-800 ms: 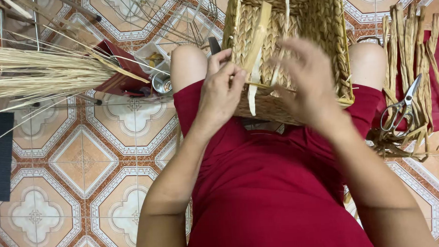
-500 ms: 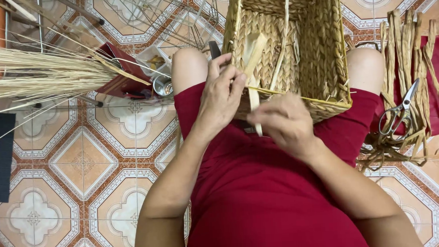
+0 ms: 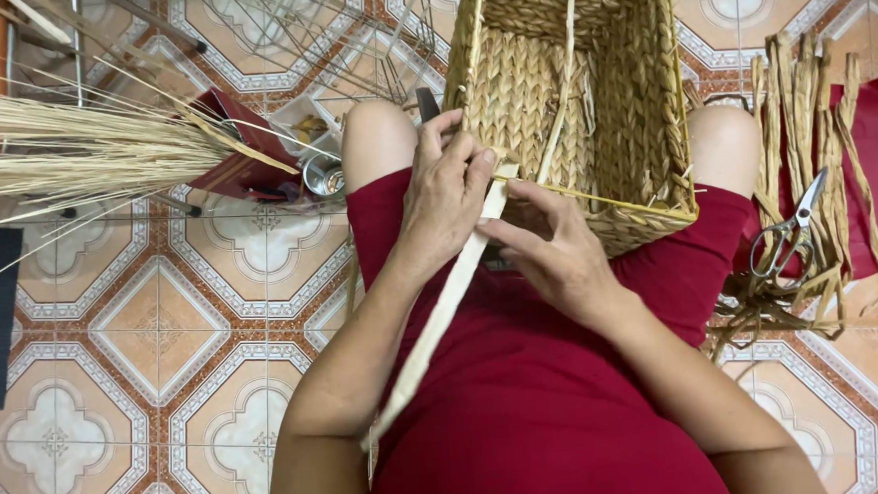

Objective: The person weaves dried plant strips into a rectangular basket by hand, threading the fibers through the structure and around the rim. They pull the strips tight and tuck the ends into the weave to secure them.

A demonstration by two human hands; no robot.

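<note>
A rectangular woven straw basket [image 3: 591, 99] rests on the lap, far of both hands. The left hand [image 3: 446, 196] pinches a long flat pale straw strip [image 3: 442, 312] against the basket's near-left rim. The right hand [image 3: 554, 246] grips the same strip, fingers curled closed.

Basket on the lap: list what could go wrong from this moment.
1. The long pale strip is pinched at the rim of the basket by the left hand and right hand; a hard pull might crease or snap it.
2. The basket leans on the knees, steadied only by the hands, so it could tip forward.
3. The scissors lie loose on the dried strips beside the knee and could get knocked.
</note>
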